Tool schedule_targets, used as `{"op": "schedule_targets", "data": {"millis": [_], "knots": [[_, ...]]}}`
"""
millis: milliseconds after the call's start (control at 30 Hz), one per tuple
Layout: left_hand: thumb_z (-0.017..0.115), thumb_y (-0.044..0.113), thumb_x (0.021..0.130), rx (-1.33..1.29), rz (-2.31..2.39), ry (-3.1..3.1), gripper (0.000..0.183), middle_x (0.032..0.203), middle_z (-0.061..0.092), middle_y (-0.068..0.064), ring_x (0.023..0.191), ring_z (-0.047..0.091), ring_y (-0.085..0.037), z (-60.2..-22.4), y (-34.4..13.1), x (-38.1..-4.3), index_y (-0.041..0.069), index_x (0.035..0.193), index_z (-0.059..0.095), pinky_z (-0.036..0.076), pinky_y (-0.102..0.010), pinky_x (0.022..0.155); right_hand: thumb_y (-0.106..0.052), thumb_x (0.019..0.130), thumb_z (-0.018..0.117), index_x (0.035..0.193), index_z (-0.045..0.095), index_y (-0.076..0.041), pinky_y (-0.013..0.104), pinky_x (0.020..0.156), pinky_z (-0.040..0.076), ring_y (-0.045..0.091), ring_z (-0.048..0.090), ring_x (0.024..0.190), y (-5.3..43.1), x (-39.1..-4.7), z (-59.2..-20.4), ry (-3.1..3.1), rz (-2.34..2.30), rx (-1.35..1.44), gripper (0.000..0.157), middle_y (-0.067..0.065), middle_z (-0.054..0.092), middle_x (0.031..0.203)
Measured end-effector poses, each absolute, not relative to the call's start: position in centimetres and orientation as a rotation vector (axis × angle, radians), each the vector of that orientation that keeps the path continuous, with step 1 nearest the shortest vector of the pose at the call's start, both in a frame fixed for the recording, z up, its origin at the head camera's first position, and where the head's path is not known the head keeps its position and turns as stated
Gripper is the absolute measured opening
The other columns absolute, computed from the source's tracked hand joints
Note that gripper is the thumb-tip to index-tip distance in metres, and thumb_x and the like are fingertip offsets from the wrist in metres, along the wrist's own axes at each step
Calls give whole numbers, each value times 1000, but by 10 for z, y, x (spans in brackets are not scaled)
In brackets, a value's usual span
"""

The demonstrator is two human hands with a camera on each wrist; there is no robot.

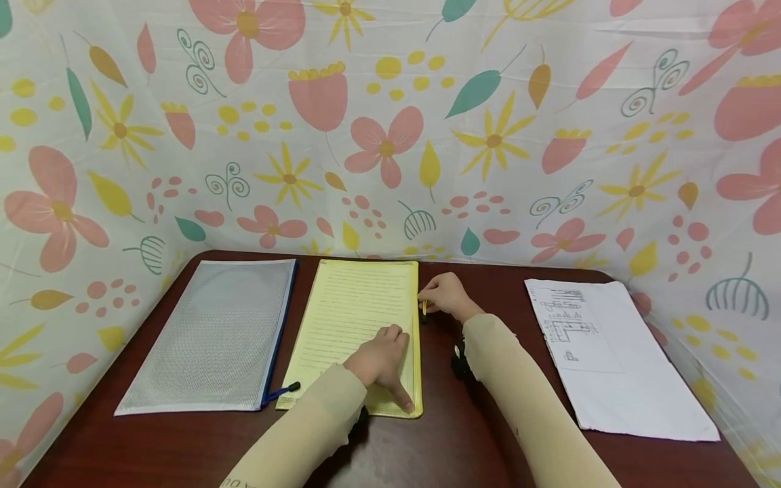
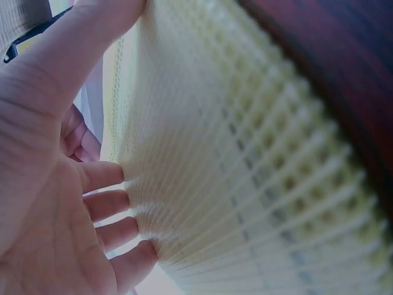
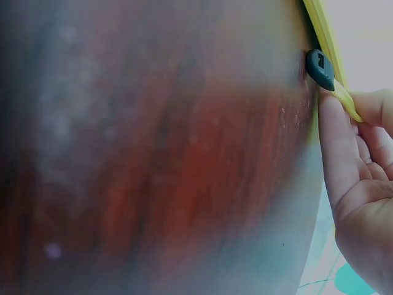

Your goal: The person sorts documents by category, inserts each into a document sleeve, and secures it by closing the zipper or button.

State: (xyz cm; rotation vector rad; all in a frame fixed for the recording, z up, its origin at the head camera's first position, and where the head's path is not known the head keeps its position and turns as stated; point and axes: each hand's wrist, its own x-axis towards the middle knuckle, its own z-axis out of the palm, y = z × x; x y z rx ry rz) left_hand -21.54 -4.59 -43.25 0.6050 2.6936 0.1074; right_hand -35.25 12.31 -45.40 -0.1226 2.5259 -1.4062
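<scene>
A yellow mesh zipper pouch point(image 1: 360, 305) with lined paper showing through lies flat in the middle of the table. Its lower right part is under my left hand point(image 1: 384, 362), whose fingertips and thumb press on the mesh. The left wrist view shows those fingers point(image 2: 104, 206) spread and touching the mesh. At the pouch's right edge my right hand point(image 1: 447, 295) pinches the yellow zipper pull point(image 3: 345, 101) between thumb and forefinger. A dark end piece point(image 3: 320, 70) sits on that pull. The zipper slider itself is hidden by the fingers.
Left of the yellow pouch lies a white mesh pouch point(image 1: 213, 332) with a blue zipper edge and a blue pull cord point(image 1: 282, 391). A stack of white paper point(image 1: 634, 373) with a printed diagram rests at the right. A floral curtain point(image 1: 390, 135) stands behind the dark red table point(image 1: 427, 454).
</scene>
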Motion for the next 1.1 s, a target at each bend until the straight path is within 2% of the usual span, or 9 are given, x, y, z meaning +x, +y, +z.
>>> {"op": "schedule_targets", "data": {"millis": [267,800,1100], "knots": [[81,70,45,607,99,2693,132,147,28,-6,139,26,-24,-430,-46,-215,9,148,25,42,-32,103,-9,85,68,86,71,4,32,62,58,18,67,62,122,-357,-451,2540,-1414,-120,13,18,70,88],[81,69,45,623,118,2709,132,147,29,-8,139,26,-24,-434,-46,-215,8,148,25,40,-32,105,-8,85,67,90,70,5,32,61,57,17,68,61,122,-373,-456,2540,-1480,-42,14,19,70,87],[82,69,44,614,134,2707,134,149,27,-8,140,25,-25,-436,-48,-216,8,148,24,38,-32,107,-9,85,68,93,66,5,31,61,57,14,65,58,118,-379,-459,2516,-1547,23,17,16,64,87]]}}
